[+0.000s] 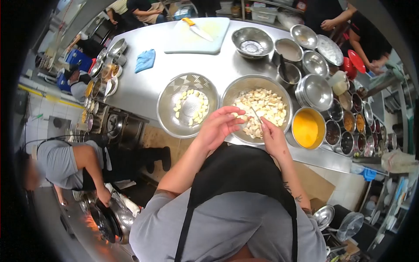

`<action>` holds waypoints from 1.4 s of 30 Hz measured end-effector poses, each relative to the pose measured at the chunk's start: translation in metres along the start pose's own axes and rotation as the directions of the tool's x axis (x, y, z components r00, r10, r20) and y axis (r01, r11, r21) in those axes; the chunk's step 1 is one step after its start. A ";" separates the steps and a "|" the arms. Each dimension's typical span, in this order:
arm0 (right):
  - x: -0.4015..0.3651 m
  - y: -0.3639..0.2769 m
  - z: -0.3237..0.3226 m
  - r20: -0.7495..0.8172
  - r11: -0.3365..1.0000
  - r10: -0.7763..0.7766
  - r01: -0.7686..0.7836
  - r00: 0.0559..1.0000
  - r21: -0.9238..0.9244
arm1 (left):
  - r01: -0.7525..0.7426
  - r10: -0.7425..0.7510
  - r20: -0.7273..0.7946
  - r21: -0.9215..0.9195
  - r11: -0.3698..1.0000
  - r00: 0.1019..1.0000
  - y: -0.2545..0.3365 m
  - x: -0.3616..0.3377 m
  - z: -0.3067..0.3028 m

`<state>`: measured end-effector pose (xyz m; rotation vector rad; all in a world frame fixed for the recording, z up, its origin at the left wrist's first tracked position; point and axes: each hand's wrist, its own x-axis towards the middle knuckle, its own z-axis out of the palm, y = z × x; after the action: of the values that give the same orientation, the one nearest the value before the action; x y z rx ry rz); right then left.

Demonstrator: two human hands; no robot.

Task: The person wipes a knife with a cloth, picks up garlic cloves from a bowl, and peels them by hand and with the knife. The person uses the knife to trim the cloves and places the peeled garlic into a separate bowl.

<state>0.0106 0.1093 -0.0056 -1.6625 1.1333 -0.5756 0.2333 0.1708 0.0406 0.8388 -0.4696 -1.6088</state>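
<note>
My left hand (219, 126) pinches a pale garlic clove (236, 115) over the near rim of a steel bowl (231, 92) full of cloves. My right hand (271, 136) grips a small knife (256, 115) whose thin blade points at that clove. To the left stands a perforated steel colander (168, 102) with several pale cloves scattered in it. Both bowls rest on a steel counter (144, 87).
A white cutting board (187, 41) with a yellow-handled knife (196, 29) and a blue cloth (145, 60) lie farther back. Steel bowls, a bowl of yellow liquid (307, 128) and spice tins (349, 126) crowd the right. A person crouches at lower left; others stand behind.
</note>
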 end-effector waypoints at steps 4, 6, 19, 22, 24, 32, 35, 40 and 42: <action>0.004 0.014 0.007 0.032 0.999 -0.042 0.043 0.999 -0.031 | 0.079 0.098 -0.233 0.649 0.757 0.967 -0.003 0.002 -0.048; 0.004 0.010 0.008 0.059 0.999 0.033 -0.034 0.998 0.012 | 0.209 0.215 -0.318 0.886 0.414 0.923 0.004 0.000 -0.072; 0.024 0.044 0.005 -0.043 0.988 0.138 -0.134 0.990 0.079 | -0.038 0.392 -0.104 0.940 0.338 0.914 -0.004 0.024 -0.082; 0.025 0.049 0.010 -0.077 0.973 0.173 -0.158 0.982 0.166 | -0.112 0.316 -0.003 0.932 0.345 0.949 -0.017 0.041 -0.062; 0.025 0.048 0.010 -0.075 0.941 0.224 -0.196 0.972 0.275 | -0.067 0.187 -0.002 0.931 0.360 0.982 -0.022 0.050 -0.052; 0.022 0.042 0.006 -0.070 0.894 0.335 -0.293 0.940 0.338 | -0.267 -0.180 0.225 0.928 -0.261 0.957 -0.075 0.115 -0.068; 0.019 0.045 0.009 -0.127 0.938 0.244 -0.201 0.961 0.283 | -0.217 -0.161 0.175 0.929 -0.299 0.971 -0.073 0.120 -0.059; 0.020 0.061 0.008 -0.152 0.964 0.193 -0.158 0.969 0.215 | -0.213 -0.177 0.187 0.967 -0.141 0.966 -0.072 0.122 -0.063; 0.020 0.061 0.007 -0.141 0.956 0.211 -0.175 0.967 0.236 | -0.182 -0.175 0.175 0.983 -0.029 0.969 -0.063 0.120 -0.056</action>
<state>0.0003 0.0911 -0.0671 -1.3144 1.2854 -0.6955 0.2278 0.0769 -0.0715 1.7067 -2.0681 -1.0865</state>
